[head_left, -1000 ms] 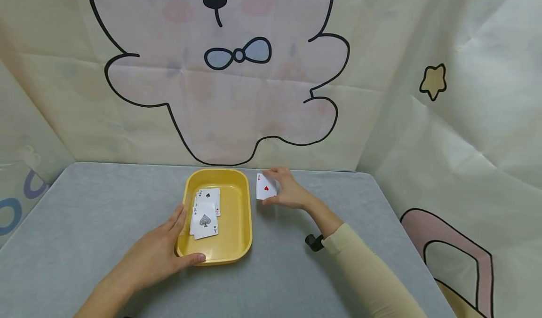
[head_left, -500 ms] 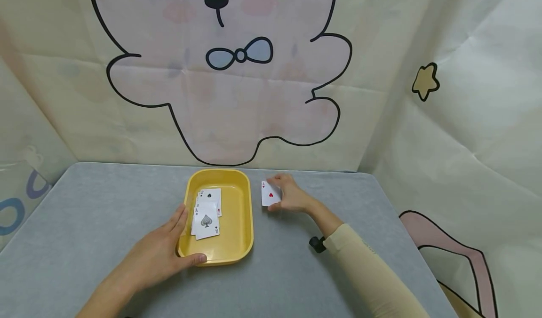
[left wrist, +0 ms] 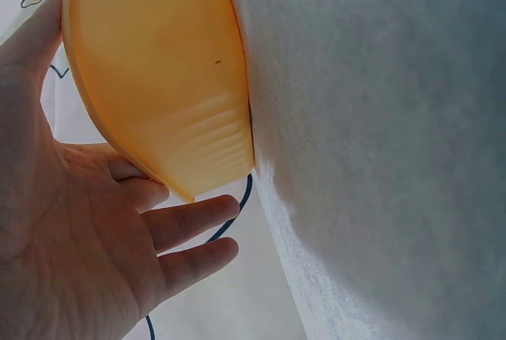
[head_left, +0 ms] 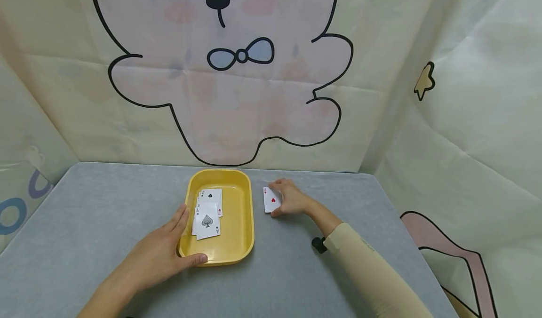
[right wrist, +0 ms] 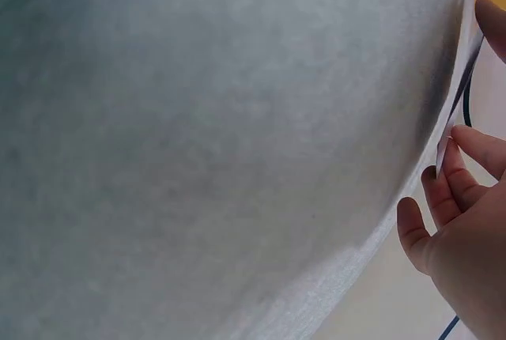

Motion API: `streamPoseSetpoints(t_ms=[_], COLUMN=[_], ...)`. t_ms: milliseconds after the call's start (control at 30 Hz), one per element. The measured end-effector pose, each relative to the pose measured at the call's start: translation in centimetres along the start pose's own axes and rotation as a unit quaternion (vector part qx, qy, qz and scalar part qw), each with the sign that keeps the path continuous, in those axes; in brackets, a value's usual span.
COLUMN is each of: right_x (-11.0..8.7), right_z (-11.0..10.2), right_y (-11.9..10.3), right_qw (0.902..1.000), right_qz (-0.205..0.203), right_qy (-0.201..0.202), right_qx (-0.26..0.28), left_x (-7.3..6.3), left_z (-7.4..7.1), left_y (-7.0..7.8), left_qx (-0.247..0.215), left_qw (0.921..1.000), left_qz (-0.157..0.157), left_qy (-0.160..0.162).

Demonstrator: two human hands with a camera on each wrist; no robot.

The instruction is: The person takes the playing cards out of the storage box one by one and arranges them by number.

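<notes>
In the head view my right hand (head_left: pixel 292 199) pinches a playing card (head_left: pixel 271 199), an ace of hearts, by its top and bottom edges, face up. The right wrist view shows this card (right wrist: pixel 444 149) edge-on, above its shadow. To its left stands a yellow tray (head_left: pixel 242 214). My left hand (head_left: pixel 154 251) spans the tray's near left corner, thumb at the front rim, fairly straight fingers along the left side. Inside lie several overlapping cards, with an ace of spades (head_left: pixel 207 221) in front and a two of spades (head_left: pixel 211 195) behind.
A grey cloth covers the table (head_left: pixel 292 280), which reaches a curtain (head_left: pixel 292 153) printed with a cartoon animal at the back. More printed curtain (head_left: pixel 474 158) hangs along the right side. A dark object (head_left: pixel 319 245) sits at the right wrist.
My right hand has moved slightly right and nearer to me with the ace of hearts, farther from the tray. My left hand and the tray have stayed in place.
</notes>
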State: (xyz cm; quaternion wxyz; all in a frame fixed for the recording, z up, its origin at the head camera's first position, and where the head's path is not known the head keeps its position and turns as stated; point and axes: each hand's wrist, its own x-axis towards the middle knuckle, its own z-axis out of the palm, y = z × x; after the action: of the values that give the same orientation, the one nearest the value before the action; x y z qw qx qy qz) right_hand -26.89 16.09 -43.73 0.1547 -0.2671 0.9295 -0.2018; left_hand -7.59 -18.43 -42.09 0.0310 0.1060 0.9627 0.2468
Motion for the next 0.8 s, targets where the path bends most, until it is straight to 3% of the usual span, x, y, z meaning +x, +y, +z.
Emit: streamPoseSetpoints(t_ms=[367,600,800], right_x=[0.38,0.54,0.36], right_z=[0.39,0.46,0.03], right_y=[0.14,0.30,0.37], right_qw=[0.9995,0.9997,0.9999], right_qz=[0.004,0.016,0.005], right_qy=[-0.014,-0.012,-0.014], right_qx=[-0.027,-0.012,-0.004], left_x=[-0.07,-0.10,-0.12], left_z=[0.04,-0.01,0.17], left_y=[-0.04,-0.11,-0.22], left_qx=[-0.002,0.000,0.002], left_qw=[1.0000,1.0000,1.0000], left_qz=[0.001,0.004,0.005], left_qy=[0.000,0.004,0.006])
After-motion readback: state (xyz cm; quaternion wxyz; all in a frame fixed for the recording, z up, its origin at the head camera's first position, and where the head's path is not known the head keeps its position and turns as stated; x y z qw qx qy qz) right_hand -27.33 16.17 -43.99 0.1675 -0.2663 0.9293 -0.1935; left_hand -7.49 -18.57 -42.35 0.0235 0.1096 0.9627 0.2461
